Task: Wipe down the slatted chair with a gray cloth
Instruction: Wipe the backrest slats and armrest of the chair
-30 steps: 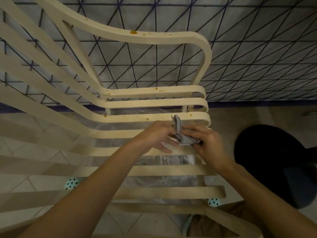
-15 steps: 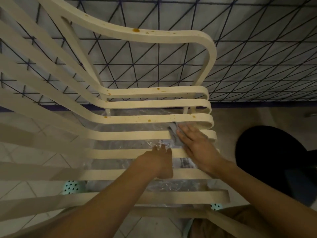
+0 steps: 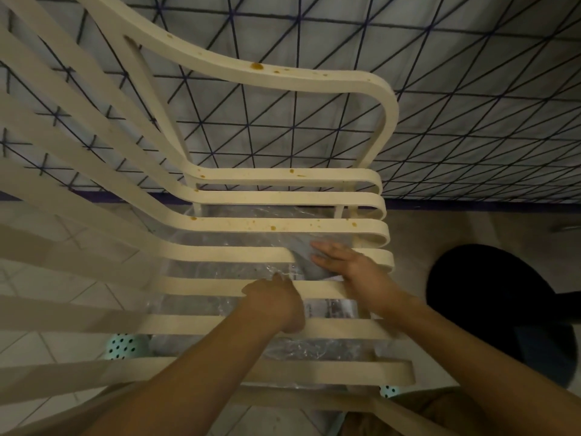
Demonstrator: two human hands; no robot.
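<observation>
Head view: gone, within a second, from bunching the gray cloth (image 3: 300, 251) between both hands to pressing it flat under the straight fingers of the right hand (image 3: 349, 265) on a seat slat (image 3: 220, 254) at the right edge of the slatted chair (image 3: 314, 201), bracing with the left hand (image 3: 273, 302) curled round the nearer slat (image 3: 201, 286). Looks like the start of wiping proper, with orange-brown spots (image 3: 273, 228) left on the farther slats. Smooth cream bent strips with rounded ends; thin, soft cloth; crinkled clear plastic (image 3: 226, 269) beneath.
</observation>
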